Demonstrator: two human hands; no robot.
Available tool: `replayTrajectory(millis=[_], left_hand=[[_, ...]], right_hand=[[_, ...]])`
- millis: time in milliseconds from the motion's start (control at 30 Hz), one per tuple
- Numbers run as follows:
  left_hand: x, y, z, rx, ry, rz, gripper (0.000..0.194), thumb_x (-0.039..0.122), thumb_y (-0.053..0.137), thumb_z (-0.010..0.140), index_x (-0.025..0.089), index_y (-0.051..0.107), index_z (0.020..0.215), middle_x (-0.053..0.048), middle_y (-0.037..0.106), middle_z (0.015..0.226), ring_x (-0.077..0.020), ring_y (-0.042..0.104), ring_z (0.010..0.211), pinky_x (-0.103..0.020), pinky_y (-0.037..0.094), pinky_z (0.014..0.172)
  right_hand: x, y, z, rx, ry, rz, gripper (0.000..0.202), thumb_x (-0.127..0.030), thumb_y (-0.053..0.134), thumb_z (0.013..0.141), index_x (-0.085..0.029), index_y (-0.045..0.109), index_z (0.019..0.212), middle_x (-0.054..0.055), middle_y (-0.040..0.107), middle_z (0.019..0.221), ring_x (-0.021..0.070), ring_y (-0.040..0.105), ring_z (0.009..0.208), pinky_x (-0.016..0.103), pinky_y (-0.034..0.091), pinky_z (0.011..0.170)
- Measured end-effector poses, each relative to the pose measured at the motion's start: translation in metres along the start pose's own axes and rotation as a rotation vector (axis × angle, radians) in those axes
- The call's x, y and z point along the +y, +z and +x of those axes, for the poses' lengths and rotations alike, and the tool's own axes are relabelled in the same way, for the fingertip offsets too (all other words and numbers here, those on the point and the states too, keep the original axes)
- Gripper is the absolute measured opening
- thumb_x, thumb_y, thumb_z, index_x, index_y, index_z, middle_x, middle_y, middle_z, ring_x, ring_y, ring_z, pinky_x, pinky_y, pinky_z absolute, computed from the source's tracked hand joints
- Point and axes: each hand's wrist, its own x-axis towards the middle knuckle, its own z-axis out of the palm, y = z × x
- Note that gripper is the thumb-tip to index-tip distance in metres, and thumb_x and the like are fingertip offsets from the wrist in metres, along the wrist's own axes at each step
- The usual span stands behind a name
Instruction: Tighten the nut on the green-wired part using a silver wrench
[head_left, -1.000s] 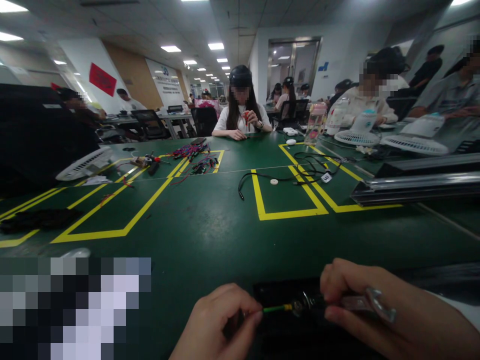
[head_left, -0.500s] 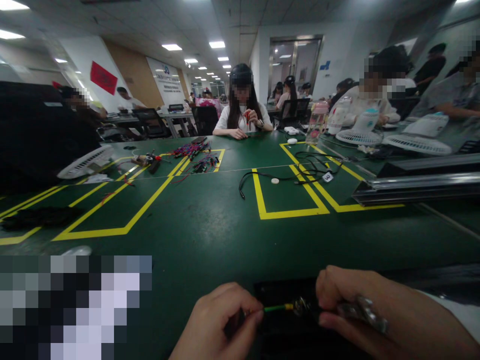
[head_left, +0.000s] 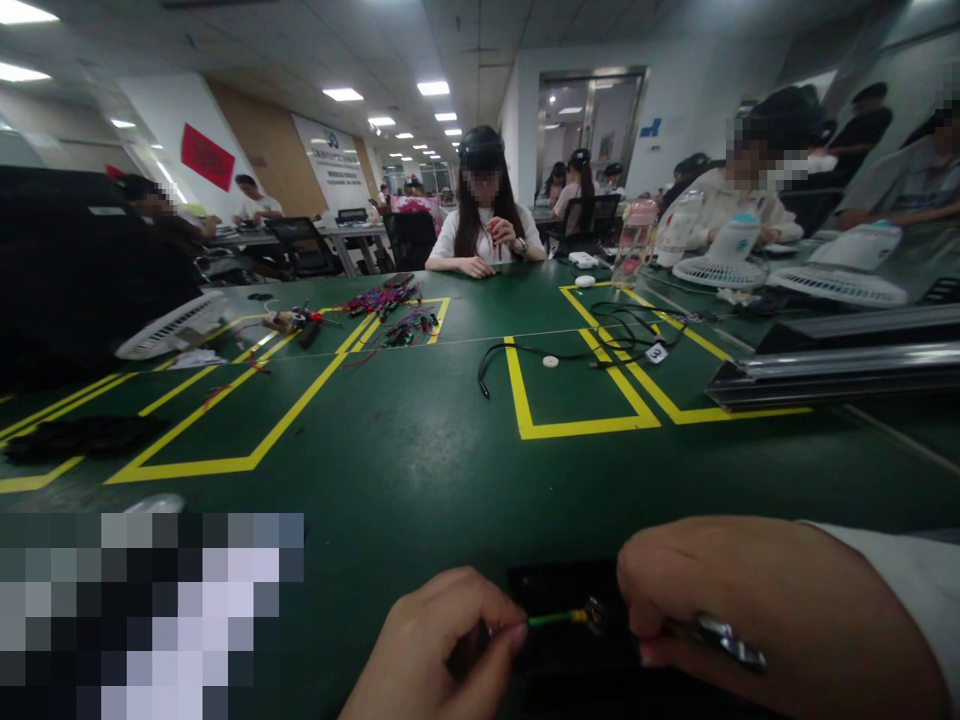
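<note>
My left hand (head_left: 454,635), at the bottom centre, pinches one end of a thin green wire (head_left: 553,619) between thumb and fingertips. The wire points right and ends in a yellow sleeve (head_left: 579,615) beside a small shiny ring-like part (head_left: 596,614). My right hand (head_left: 697,590) is closed around a shiny metal tool (head_left: 731,642), whose exact kind I cannot make out. Its fingertips are just right of the ring-like part. Beneath both hands lies a black flat object (head_left: 547,580) on the green table.
Yellow tape (head_left: 585,432) marks the green table (head_left: 405,430). Black cables (head_left: 540,348) lie ahead, bundled coloured wires (head_left: 386,297) left of centre. Metal profiles (head_left: 847,365) and white fans (head_left: 720,262) stand right. A person (head_left: 484,215) sits across the table.
My right hand has turned and shifted slightly left, and more of its back and the white sleeve shows. The tool has tilted with it. My left hand and the wire have hardly moved.
</note>
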Motion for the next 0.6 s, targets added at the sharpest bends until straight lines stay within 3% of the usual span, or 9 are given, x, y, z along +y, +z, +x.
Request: replayTrajectory(millis=[100,167,333,467,600], left_hand=[[0.000,0.000,0.000,0.004,0.010,-0.001,0.021,0.009,0.057,0.093,0.021,0.074,0.088,-0.001,0.075,0.080,-0.0159,0.071,0.070,-0.022,0.050,0.062],[-0.001,0.000,-0.001,0.002,0.010,-0.005,0.021,0.009,0.057,0.092,0.021,0.074,0.088,-0.001,0.075,0.080,-0.0158,0.071,0.069,-0.022,0.050,0.062],[-0.001,-0.001,0.000,-0.007,0.013,0.003,0.022,0.008,0.058,0.091,0.022,0.074,0.088,-0.001,0.074,0.080,-0.0152,0.070,0.068,-0.021,0.048,0.061],[0.000,0.000,0.001,0.002,0.009,0.008,0.021,0.008,0.058,0.091,0.022,0.073,0.086,0.000,0.073,0.079,-0.0149,0.070,0.068,-0.021,0.048,0.061],[0.001,0.000,0.002,0.009,0.007,0.001,0.021,0.009,0.057,0.092,0.022,0.072,0.086,0.000,0.073,0.079,-0.0152,0.070,0.069,-0.021,0.048,0.061]], right_hand=[[0.003,0.000,0.002,-0.006,-0.116,0.011,0.022,-0.007,0.070,0.078,-0.026,0.060,0.083,-0.004,0.073,0.076,0.0185,0.068,0.060,0.025,0.040,0.052],[0.003,-0.002,0.002,0.011,-0.103,0.036,0.023,-0.007,0.071,0.078,-0.027,0.061,0.085,-0.005,0.073,0.077,0.0180,0.068,0.061,0.025,0.040,0.052],[0.005,-0.005,-0.013,0.122,0.169,0.200,0.016,-0.021,0.073,0.089,-0.028,0.060,0.085,-0.006,0.071,0.077,0.0157,0.063,0.061,0.023,0.045,0.055],[0.005,0.014,-0.028,0.241,0.323,0.265,0.014,-0.036,0.070,0.094,-0.029,0.061,0.086,-0.004,0.066,0.075,0.0179,0.060,0.062,0.026,0.048,0.058],[0.000,0.035,-0.033,0.284,0.379,0.275,0.017,-0.039,0.067,0.095,-0.029,0.059,0.083,-0.004,0.067,0.072,0.0185,0.060,0.059,0.027,0.045,0.055]])
